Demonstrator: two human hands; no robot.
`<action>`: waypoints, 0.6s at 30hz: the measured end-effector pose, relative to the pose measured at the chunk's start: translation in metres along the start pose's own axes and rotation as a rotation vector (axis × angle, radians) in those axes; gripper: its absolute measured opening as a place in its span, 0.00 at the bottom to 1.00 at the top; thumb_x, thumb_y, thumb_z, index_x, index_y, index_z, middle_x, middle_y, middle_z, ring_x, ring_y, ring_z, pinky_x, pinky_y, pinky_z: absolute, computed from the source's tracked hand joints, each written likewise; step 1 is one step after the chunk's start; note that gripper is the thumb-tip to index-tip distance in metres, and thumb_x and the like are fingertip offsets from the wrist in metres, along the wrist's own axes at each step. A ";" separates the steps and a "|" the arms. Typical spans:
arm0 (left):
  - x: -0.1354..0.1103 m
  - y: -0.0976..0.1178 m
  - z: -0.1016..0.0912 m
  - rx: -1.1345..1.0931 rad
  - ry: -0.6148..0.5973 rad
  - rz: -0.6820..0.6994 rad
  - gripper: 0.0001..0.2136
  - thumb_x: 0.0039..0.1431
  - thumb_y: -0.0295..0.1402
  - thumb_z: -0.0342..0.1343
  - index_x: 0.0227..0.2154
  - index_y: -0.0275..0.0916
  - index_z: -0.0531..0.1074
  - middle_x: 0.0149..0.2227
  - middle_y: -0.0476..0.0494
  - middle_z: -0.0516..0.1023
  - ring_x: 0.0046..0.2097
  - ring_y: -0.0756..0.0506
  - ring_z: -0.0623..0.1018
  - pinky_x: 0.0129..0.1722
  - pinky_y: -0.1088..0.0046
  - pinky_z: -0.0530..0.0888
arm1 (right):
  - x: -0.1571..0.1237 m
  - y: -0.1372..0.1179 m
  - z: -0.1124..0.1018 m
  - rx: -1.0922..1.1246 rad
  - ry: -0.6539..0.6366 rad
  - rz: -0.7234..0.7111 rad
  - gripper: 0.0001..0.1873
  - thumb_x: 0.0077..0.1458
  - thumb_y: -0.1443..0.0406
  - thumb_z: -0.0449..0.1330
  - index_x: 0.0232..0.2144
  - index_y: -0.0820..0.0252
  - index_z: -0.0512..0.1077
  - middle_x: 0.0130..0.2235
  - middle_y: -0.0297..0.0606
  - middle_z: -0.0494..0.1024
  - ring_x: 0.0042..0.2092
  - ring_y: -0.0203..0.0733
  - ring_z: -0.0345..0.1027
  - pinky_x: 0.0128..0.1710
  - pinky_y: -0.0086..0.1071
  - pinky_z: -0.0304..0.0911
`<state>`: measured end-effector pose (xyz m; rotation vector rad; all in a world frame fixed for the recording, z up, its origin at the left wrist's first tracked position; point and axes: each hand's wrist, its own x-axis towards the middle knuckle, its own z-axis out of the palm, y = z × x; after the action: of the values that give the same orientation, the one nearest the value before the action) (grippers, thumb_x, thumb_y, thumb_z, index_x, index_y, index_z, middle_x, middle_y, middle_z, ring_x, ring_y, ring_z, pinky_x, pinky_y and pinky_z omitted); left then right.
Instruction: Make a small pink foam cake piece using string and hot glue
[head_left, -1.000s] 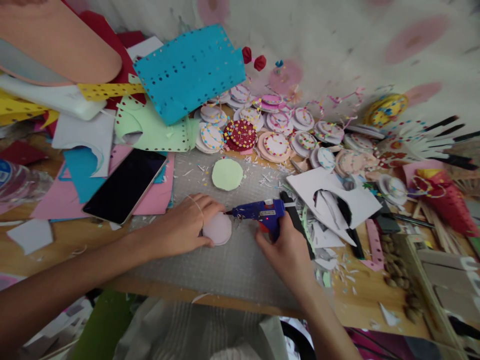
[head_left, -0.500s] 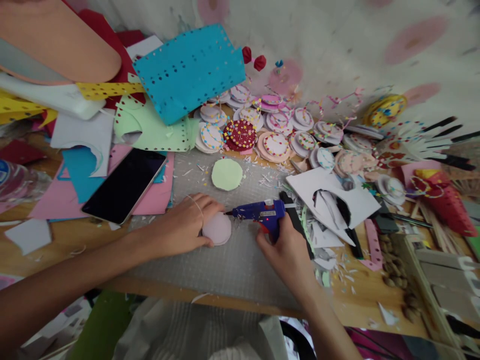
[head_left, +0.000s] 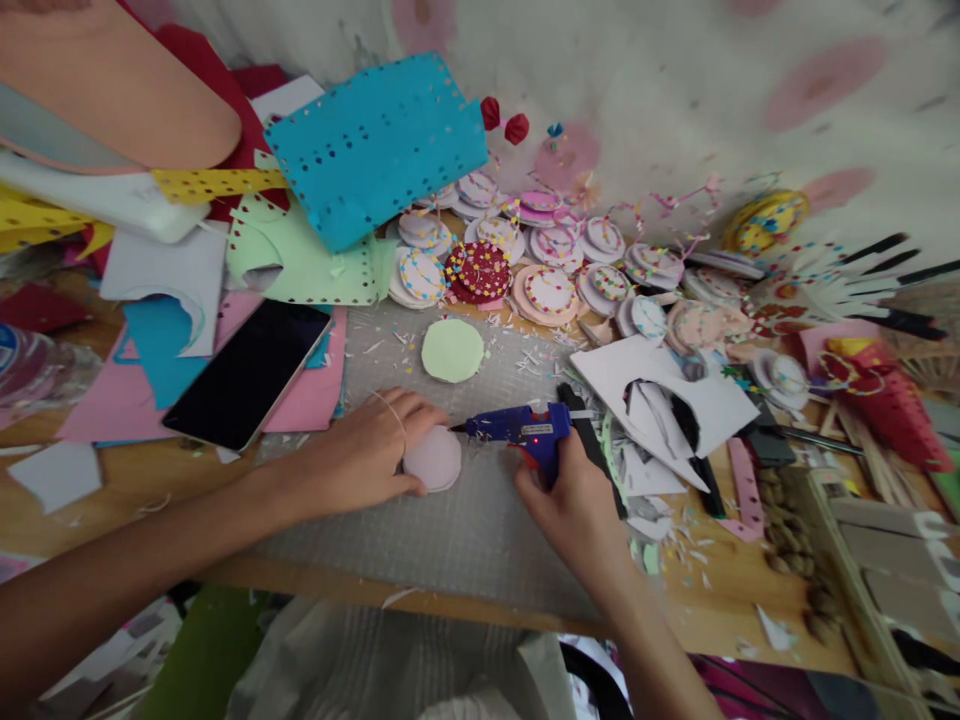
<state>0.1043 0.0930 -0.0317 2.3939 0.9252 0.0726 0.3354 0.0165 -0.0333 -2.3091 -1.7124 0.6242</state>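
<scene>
My left hand (head_left: 382,440) is closed around the left side of a pale pink foam disc (head_left: 433,460) on the grey cutting mat (head_left: 480,540). In my right hand (head_left: 577,500) is a blue glue gun (head_left: 521,425), its small red light lit. The gun's nozzle points left and sits at the disc's upper right edge; whether it touches cannot be made out. A light green foam disc (head_left: 452,350) lies flat on the mat, just beyond my left hand.
A phone (head_left: 247,370) rests on coloured sheets at left, under a blue perforated sheet (head_left: 379,150). Several decorated little hats (head_left: 551,292) line the back. White cut-out foam (head_left: 675,400), scraps and a black cutter (head_left: 592,445) lie right. A clear bottle (head_left: 45,365) is at far left.
The glue gun and both hands stay almost where they were at the pink disc. The whole view has shifted very slightly.
</scene>
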 end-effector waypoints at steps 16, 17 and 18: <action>0.002 -0.004 0.003 -0.005 0.006 -0.010 0.29 0.45 0.35 0.70 0.50 0.40 0.66 0.49 0.43 0.72 0.51 0.37 0.69 0.51 0.60 0.66 | -0.001 0.002 -0.002 0.020 -0.033 -0.006 0.15 0.51 0.56 0.49 0.39 0.58 0.60 0.26 0.40 0.74 0.28 0.52 0.73 0.26 0.32 0.53; 0.001 -0.004 0.003 -0.005 0.012 -0.009 0.29 0.45 0.35 0.70 0.50 0.40 0.66 0.49 0.43 0.72 0.51 0.37 0.69 0.51 0.60 0.66 | -0.002 0.002 -0.002 0.026 -0.036 -0.006 0.15 0.51 0.56 0.49 0.39 0.58 0.60 0.26 0.40 0.74 0.27 0.52 0.72 0.26 0.32 0.54; 0.001 -0.004 0.003 -0.006 0.016 -0.009 0.29 0.45 0.35 0.70 0.50 0.40 0.66 0.49 0.43 0.72 0.51 0.38 0.69 0.51 0.60 0.66 | -0.002 0.002 -0.002 0.032 -0.037 -0.006 0.15 0.52 0.56 0.49 0.39 0.58 0.60 0.26 0.40 0.74 0.27 0.51 0.72 0.26 0.33 0.54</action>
<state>0.1036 0.0942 -0.0365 2.3870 0.9419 0.0903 0.3377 0.0144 -0.0323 -2.2839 -1.7124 0.6926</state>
